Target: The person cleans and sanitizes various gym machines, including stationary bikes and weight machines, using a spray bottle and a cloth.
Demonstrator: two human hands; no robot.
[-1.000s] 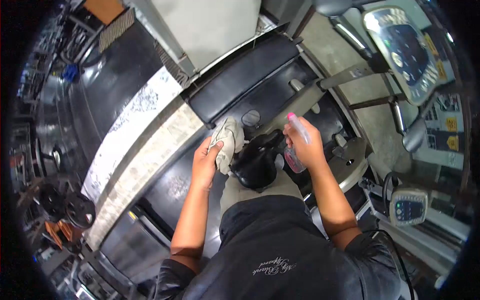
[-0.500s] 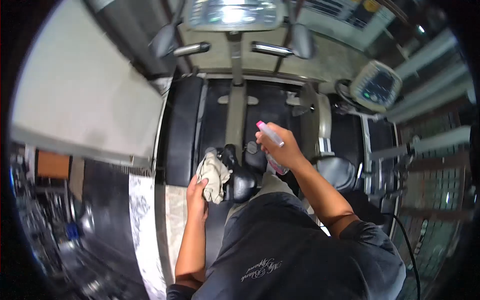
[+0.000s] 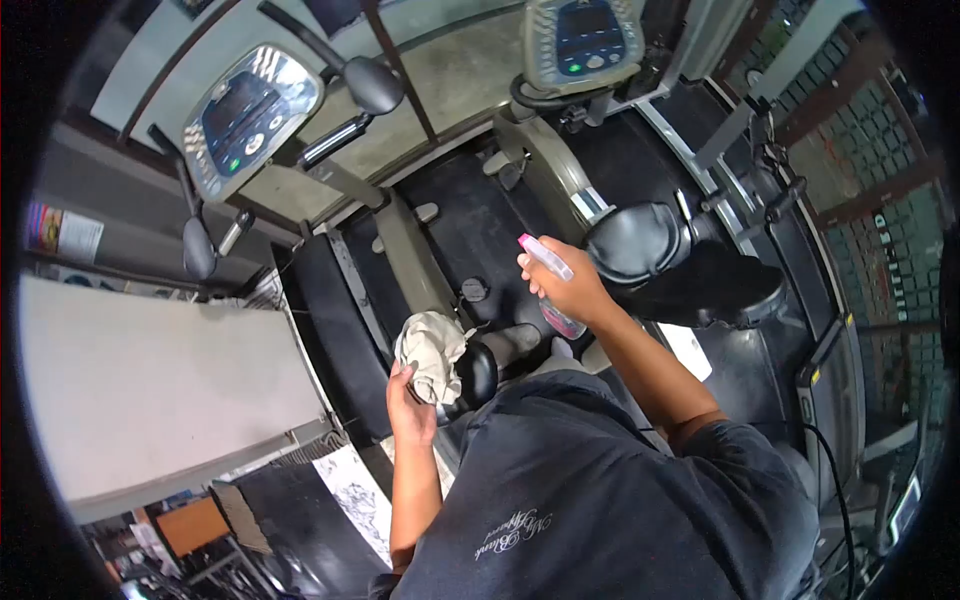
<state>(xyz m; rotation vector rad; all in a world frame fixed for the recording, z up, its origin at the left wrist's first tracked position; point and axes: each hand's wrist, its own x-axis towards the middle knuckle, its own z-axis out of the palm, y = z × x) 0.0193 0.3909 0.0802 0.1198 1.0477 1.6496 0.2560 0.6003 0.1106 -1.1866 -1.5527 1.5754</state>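
One spray bottle (image 3: 563, 321) tilts in my right hand (image 3: 578, 292), left of the black seat (image 3: 628, 243); its pink nozzle (image 3: 525, 241) points far-left, its long axis slanting near-right toward the base. My right fingers curl round its neck; my left hand (image 3: 411, 412), partly closed, pinches a crumpled cloth (image 3: 433, 352).

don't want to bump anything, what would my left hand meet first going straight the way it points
Past the cloth in it, your left hand looks lined up with the bike's beige post first. Depth is unclear, so it might pass above.
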